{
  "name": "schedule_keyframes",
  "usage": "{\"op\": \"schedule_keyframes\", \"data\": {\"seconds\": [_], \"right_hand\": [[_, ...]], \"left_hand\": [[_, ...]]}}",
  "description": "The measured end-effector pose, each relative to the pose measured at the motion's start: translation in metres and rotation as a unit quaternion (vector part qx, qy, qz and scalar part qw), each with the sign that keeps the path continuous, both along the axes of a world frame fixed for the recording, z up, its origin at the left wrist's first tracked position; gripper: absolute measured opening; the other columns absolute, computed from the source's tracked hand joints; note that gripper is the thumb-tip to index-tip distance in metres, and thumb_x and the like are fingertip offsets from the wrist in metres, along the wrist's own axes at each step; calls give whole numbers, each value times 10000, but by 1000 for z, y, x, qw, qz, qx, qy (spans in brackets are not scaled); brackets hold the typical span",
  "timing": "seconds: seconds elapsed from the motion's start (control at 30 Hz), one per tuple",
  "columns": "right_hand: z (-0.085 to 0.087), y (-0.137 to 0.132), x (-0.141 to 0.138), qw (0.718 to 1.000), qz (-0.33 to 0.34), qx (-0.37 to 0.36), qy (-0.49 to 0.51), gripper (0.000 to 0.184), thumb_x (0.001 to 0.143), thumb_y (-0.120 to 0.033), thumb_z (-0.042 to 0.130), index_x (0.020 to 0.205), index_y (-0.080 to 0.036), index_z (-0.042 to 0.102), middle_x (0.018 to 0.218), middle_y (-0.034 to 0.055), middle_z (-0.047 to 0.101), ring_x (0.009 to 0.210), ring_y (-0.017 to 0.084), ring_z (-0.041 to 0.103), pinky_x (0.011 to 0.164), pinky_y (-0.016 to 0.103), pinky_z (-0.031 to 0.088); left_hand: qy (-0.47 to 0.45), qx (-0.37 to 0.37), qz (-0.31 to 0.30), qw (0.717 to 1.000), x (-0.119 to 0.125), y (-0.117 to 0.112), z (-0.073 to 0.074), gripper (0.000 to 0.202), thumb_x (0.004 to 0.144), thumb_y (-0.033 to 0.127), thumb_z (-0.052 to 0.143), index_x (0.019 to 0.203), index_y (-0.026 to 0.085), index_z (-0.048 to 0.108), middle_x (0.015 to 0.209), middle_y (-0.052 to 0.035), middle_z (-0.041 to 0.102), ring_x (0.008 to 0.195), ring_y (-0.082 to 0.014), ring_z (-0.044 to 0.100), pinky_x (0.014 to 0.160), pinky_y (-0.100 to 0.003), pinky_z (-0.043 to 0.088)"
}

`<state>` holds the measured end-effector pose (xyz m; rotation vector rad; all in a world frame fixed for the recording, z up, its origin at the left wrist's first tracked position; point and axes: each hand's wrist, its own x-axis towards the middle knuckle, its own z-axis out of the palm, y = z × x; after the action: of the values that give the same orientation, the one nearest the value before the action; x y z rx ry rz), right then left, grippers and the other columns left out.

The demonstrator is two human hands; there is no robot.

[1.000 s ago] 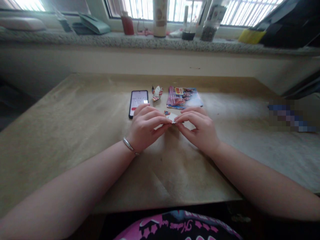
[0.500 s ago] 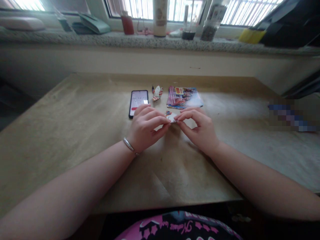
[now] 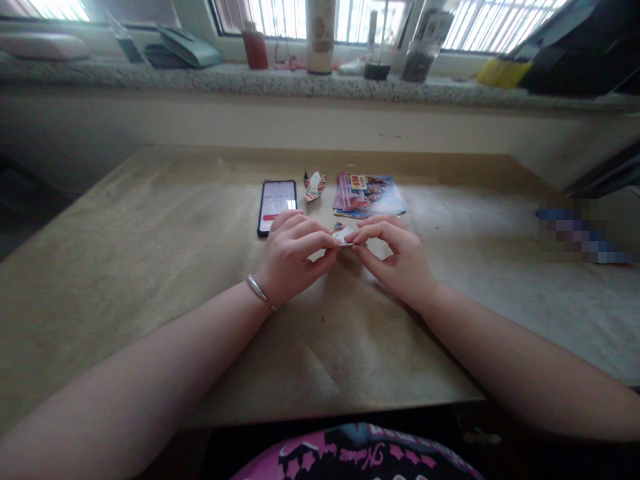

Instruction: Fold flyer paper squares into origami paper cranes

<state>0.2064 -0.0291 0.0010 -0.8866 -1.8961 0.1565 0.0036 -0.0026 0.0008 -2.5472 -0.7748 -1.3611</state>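
Between my two hands is a small piece of folded paper (image 3: 342,233), white with a coloured printed corner. My left hand (image 3: 299,248) pinches its left edge between thumb and fingers. Opposite it, my right hand (image 3: 393,255) pinches the right edge, fingertips close to those of the left. The fingers hide much of the paper's lower edge. Beyond the hands stands a folded paper shape (image 3: 314,187), white with red stripes and dark tips. A stack of printed leaflets (image 3: 371,195) lies behind my right hand.
A phone (image 3: 276,200) showing a timer lies just beyond my left hand, its lower corner partly covered. The table (image 3: 150,267) meets a wall at the back. Bottles, a red container (image 3: 255,47) and other items line the stone windowsill (image 3: 220,79). A blurred patch (image 3: 585,233) covers something at right.
My right fingertips have shifted very slightly left along the paper, and its printed corner shows a little less. The phone, leaflets and standing paper shape stay put.
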Motion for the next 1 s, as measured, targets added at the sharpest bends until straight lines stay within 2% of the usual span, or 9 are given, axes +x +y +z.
{"op": "schedule_keyframes", "data": {"seconds": [0.17, 0.33, 0.57, 0.83, 1.0], "right_hand": [[2, -1, -1, 999, 3, 25, -39, 82, 847, -176, 627, 821, -253, 635, 850, 5, 743, 941, 205, 649, 858, 404, 532], [2, -2, -2, 999, 4, 29, -31, 104, 817, -147, 637, 824, -250, 623, 852, 9, 736, 949, 207, 644, 862, 398, 531], [3, 0, -3, 997, 19, 56, -45, 94, 817, -161, 641, 783, -248, 631, 909, 24, 722, 944, 201, 636, 890, 412, 508], [3, 0, -5, 998, 21, 51, -44, 120, 802, -142, 613, 820, -260, 625, 870, 16, 706, 959, 208, 629, 911, 426, 493], [1, 1, -6, 997, 12, 45, -56, 125, 779, -147, 612, 803, -270, 617, 880, 13, 686, 981, 211, 609, 921, 434, 483]], "left_hand": [[24, 2, -1, 1000, 0, 0, 0, 64, 858, 262, 646, 801, 235, 656, 747, 27, 674, 693, -123, 562, 825, -329, 444], [22, 15, -20, 999, 0, 0, 1, 48, 858, 241, 654, 809, 240, 650, 768, 34, 678, 699, -120, 552, 823, -329, 434], [64, 26, 17, 997, 2, -1, 1, 104, 873, 249, 608, 773, 220, 616, 749, 23, 651, 709, -129, 546, 836, -328, 431], [51, 22, 3, 998, 1, 1, -1, 105, 874, 251, 612, 771, 233, 625, 754, 28, 657, 708, -133, 532, 803, -332, 418], [105, 40, 37, 993, 1, -1, 0, 131, 882, 269, 577, 762, 234, 617, 762, 24, 670, 726, -145, 545, 885, -358, 416]]}}
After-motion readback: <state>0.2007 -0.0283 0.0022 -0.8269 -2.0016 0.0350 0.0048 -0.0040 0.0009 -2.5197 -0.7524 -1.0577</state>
